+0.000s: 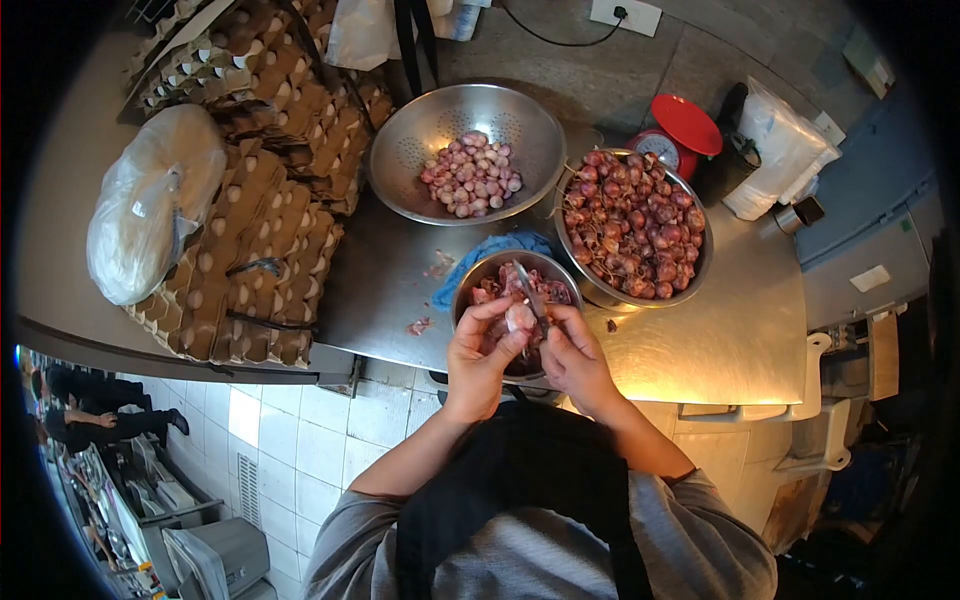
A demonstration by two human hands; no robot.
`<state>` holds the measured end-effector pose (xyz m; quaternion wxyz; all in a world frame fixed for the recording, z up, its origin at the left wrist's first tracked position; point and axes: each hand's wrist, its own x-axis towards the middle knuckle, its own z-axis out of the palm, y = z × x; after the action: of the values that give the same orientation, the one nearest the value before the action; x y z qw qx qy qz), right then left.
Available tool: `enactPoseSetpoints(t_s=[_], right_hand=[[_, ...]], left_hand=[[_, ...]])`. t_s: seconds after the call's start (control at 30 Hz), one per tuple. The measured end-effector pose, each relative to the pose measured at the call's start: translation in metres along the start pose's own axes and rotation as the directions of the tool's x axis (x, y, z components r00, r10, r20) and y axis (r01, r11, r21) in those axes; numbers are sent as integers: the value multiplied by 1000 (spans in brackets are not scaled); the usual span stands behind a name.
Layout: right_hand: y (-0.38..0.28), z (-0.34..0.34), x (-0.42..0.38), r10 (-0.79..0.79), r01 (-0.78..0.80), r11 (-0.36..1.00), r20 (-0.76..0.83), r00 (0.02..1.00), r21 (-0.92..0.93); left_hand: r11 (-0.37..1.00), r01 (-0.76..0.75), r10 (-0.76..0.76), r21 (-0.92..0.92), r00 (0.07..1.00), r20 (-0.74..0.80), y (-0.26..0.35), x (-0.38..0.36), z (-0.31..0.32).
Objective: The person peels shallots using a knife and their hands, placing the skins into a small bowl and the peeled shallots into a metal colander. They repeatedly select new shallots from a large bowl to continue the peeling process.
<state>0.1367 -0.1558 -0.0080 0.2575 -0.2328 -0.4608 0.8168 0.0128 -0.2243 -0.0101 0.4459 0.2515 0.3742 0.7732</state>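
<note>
Left hand [478, 352] pinches a probably light, slippery shallot [519, 318], best held by its sides; right hand [575, 358] grips a knife [527, 281].

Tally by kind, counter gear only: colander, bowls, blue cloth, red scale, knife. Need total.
Colander: 1
Bowls: 2 (small bowl, large bowl)
Blue cloth: 1
Red scale: 1
Knife: 1, in right hand
Total: 6

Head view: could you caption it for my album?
Left hand holds a pale bulb, right hand a knife, above a steel bowl of peelings.
</note>
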Motion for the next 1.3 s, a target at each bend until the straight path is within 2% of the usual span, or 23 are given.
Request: enactPoseSetpoints(t_s=[0.07,0.17,0.37,0.47,0.57,0.67,0.8,0.87,0.9,0.97,1.0,1.1,1.2,1.3], right_hand=[[-10,1,0,70,-73,987,30,997,143],[-5,-2,3,69,-69,997,14,998,41],[-2,-4,2,52,-52,999,-40,998,-1],[-1,-7,6,53,-57,997,-72,996,-48],[-2,-18,13,42,-52,997,-147,988,-62],[-4,-21,17,37,-52,992,-133,990,-117],[-13,-17,11,47,-57,981,-57,997,-185],[-13,-15,8,101,-107,977,-42,994,-184],[-12,-15,6,128,-132,974,-36,991,-183],[-15,-9,-2,177,-177,984,-7,984,-28],[-17,-5,-5,199,-200,979,10,980,50],[-19,7,-13,180,-183,981,48,982,68],[-12,9,-15,118,-117,991,23,993,-59],[-11,9,-16,89,-86,992,29,996,-91]], left_hand=[[990,101,-106,-95,993,-50,10,2,8],[969,194,-199,-152,980,-17,6,6,1],[975,187,-192,121,981,27,2,8,-12],[978,189,-191,84,981,21,2,9,-13],[975,223,-221,-28,974,52,11,6,-7],[961,253,-246,-110,967,70,22,6,0],[945,314,-311,-92,949,51,24,7,-7],[936,344,-340,-73,938,70,19,9,-16],[925,361,-356,-122,932,60,20,9,-14],[895,389,-389,-219,920,43,25,10,-10],[889,385,-383,-247,922,60,23,11,-11],[886,361,-354,-290,932,81,16,12,-14],[910,322,-317,-261,946,63,12,11,-13],[930,295,-285,-218,955,76,10,10,-15]])
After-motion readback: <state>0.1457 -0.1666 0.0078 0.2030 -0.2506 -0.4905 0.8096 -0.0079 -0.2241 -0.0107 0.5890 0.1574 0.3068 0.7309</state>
